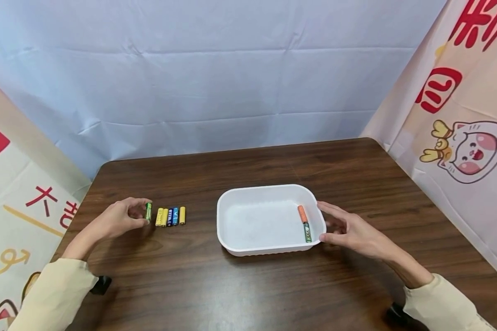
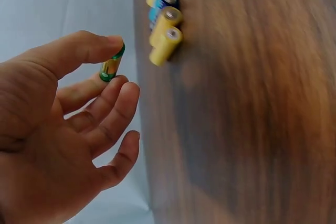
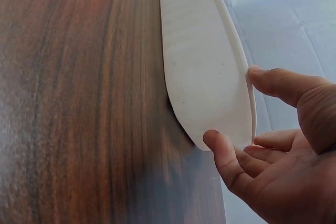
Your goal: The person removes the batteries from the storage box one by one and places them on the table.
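My left hand (image 1: pixel 122 217) pinches a green battery (image 1: pixel 148 212) between thumb and fingertips, at the left end of a row of batteries. In the left wrist view the battery (image 2: pixel 111 66) shows a gold band between green ends. Several yellow and blue batteries (image 1: pixel 170 216) stand side by side on the table. My right hand (image 1: pixel 355 232) touches the right end of a white plastic tray (image 1: pixel 252 252), thumb at the near corner and fingers spread along the rim. Inside the tray, against its right wall, an orange battery (image 1: pixel 302 214) and a green battery (image 1: pixel 307 232) lie end to end.
A brown wood-grain table (image 1: pixel 248 294) carries everything. A pale cloth backdrop (image 1: pixel 232 82) hangs behind its far edge, and printed cloths (image 1: pixel 459 138) hang at both sides. Bare tabletop separates the battery row from the tray.
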{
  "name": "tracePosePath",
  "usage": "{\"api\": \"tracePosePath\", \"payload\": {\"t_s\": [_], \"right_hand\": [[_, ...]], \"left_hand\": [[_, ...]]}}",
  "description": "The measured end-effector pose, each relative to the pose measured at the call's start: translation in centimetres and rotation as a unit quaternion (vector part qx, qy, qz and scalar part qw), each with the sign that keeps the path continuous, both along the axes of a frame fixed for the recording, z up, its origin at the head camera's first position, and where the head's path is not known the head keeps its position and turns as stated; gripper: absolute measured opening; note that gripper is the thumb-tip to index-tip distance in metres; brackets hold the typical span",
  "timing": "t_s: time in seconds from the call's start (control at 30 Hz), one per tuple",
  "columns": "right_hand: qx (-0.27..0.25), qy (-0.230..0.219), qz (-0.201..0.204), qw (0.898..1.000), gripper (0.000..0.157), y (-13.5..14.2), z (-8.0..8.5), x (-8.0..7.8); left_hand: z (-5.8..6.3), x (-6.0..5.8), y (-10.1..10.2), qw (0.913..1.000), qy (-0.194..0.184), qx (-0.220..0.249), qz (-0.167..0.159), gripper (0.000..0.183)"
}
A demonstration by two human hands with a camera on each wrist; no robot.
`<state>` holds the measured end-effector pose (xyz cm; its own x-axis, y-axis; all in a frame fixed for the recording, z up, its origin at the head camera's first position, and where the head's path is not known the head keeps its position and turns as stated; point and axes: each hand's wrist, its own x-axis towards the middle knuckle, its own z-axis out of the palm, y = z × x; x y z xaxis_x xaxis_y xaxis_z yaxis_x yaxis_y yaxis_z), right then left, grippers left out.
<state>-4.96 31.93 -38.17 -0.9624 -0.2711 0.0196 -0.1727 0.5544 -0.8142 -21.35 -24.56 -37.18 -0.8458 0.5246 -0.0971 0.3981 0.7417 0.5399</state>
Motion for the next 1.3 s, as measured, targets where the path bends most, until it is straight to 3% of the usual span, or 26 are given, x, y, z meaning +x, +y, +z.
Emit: {"api": "tracePosePath", "payload": {"t_s": [0.4, 0.73, 1.1, 1.3], "right_hand": [[-0.001, -0.003, -0.002, 1.0, 0.081, 0.0, -0.1, 0.0], [-0.008, -0.004, 0.001, 1.0, 0.081, -0.1, -0.2, 0.0], [-0.012, -0.006, 0.0, 1.0, 0.08, 0.0, -0.1, 0.1], [-0.011, -0.009, -0.003, 1.0, 0.081, 0.1, -0.1, 0.1]], "left_hand": [[-1.3, -1.4, 0.0, 0.9987, -0.043, -0.025, -0.009, 0.057], [-1.9, -1.4, 0.4, 0.9963, -0.077, -0.038, 0.001, 0.059], [-2.2, -1.3, 0.5, 0.9963, -0.077, -0.037, 0.005, 0.068], [-1.7, -1.1, 0.1, 0.9962, -0.082, -0.028, -0.004, 0.072]]}}
